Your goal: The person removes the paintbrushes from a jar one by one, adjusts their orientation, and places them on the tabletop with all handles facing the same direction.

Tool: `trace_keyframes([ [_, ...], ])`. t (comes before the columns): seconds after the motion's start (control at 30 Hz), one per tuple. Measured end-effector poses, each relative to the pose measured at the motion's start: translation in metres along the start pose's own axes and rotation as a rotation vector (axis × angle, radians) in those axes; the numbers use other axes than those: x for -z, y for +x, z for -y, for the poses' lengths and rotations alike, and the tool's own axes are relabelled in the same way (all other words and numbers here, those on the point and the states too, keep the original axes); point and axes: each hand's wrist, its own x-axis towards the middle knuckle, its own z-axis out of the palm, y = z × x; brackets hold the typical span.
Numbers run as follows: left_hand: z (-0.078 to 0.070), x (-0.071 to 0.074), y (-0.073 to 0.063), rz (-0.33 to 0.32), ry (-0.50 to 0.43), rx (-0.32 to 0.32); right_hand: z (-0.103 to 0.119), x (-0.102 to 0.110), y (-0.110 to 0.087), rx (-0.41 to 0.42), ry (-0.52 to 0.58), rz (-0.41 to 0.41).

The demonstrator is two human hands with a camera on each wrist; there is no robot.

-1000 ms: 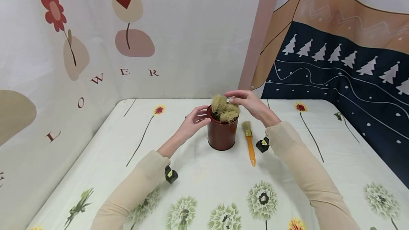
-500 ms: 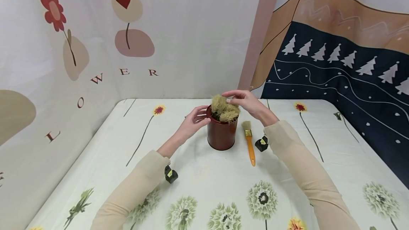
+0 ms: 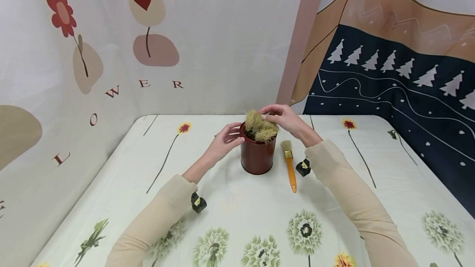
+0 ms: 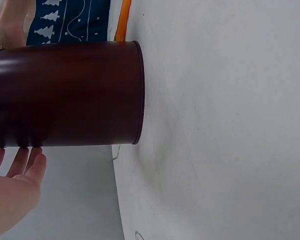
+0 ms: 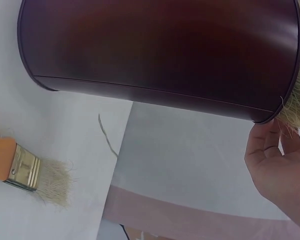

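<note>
A dark red can [image 3: 257, 158] stands upright on the white, flower-printed cloth. Tufts of dry, yellow-green moss [image 3: 261, 127] fill its mouth and rise above the rim. My left hand [image 3: 227, 138] rests its fingertips on the can's left side near the top; the left wrist view shows those fingers [image 4: 36, 169] slightly bent against the wall of the can. At the back right of the rim, my right hand [image 3: 285, 118] touches the moss with its fingers and thumb spread. In the right wrist view, moss partly hides its fingertips.
To the right of the can lies a flat paintbrush [image 3: 291, 170] with an orange handle and pale bristles. A small black device is worn at each wrist. Behind the table [image 3: 222, 226], printed fabric hangs as a backdrop [image 3: 222, 44].
My right hand has shifted slightly to the left over the moss. The left hand, can and paintbrush have stayed where they were.
</note>
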Motion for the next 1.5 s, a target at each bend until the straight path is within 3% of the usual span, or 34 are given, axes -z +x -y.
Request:
trace_keyframes([
  [0.37,0.003,0.001,0.0,-0.003,0.024,-0.045,-0.004,-0.001,0.002,-0.006,0.013,-0.037],
  [0.6,0.0,0.0,-0.001,0.002,-0.005,-0.008,-0.002,-0.001,0.0,0.021,0.021,-0.054],
  [0.97,-0.023,-0.005,-0.01,0.017,-0.006,0.009,0.005,0.002,-0.004,0.066,0.065,-0.089],
  [1.23,-0.003,0.0,-0.002,0.007,-0.009,0.006,0.005,0.004,-0.005,0.084,0.105,-0.095],
  [1.5,0.002,0.0,-0.001,-0.005,0.002,-0.018,0.0,0.005,-0.008,0.136,0.051,-0.077],
])
